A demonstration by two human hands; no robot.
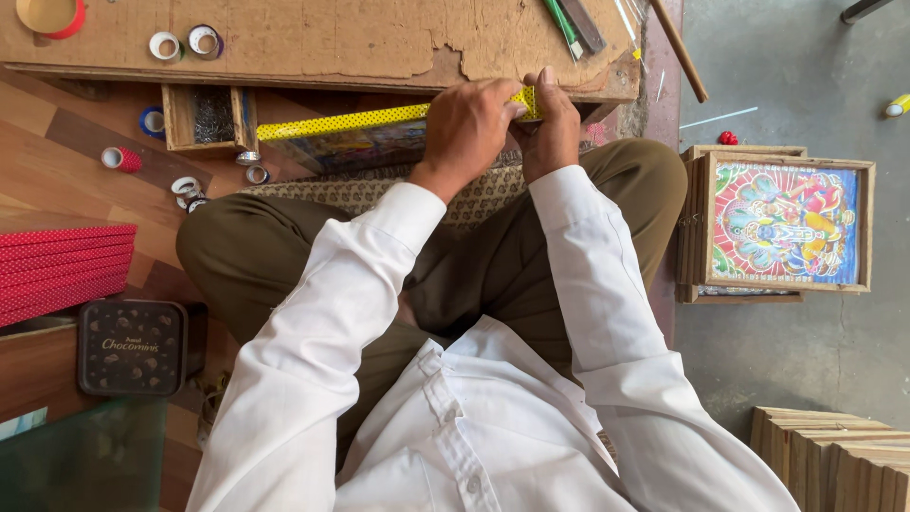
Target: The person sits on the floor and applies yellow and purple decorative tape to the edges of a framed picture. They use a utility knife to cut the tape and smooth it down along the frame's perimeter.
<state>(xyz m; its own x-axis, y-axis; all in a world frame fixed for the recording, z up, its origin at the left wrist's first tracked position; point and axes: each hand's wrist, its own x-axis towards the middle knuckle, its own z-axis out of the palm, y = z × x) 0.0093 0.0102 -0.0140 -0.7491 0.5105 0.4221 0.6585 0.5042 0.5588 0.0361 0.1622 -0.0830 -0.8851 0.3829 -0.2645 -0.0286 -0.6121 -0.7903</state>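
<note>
- The person sits cross-legged at a low worn bench (313, 43); every place below is given from this bench.
- A framed picture (355, 142) stands on edge just in front of the bench, over the lap, its top edge covered with yellow dotted tape (341, 121).
- The left hand (466, 128) lies over the tape at the frame's right end, fingers curled and close together, pressing down on it.
- The right hand (553, 123) is touching the left, fingers bent over the same corner; whether it pinches the tape's free end cannot be told.
- Risk: with both hands crowded on one corner, the long left run of tape has nothing holding it, so it could lift or wrinkle if the corner is pulled hard.
- Risk: the frame balances on its edge; uneven pressure could tip it toward the small nail box (210, 116) under the bench lip.
- Risk: loose tape rolls (186, 186) lie on the floor just below the bench, left of the knee, and could be knocked away by a shifting leg.
- Risk: tools (573, 24) and a stick (678, 49) lie at the bench's right end, near the hands; an elbow movement could sweep them off.
- Finished frames (785, 226) are stacked to the right of the bench, well apart.
</note>
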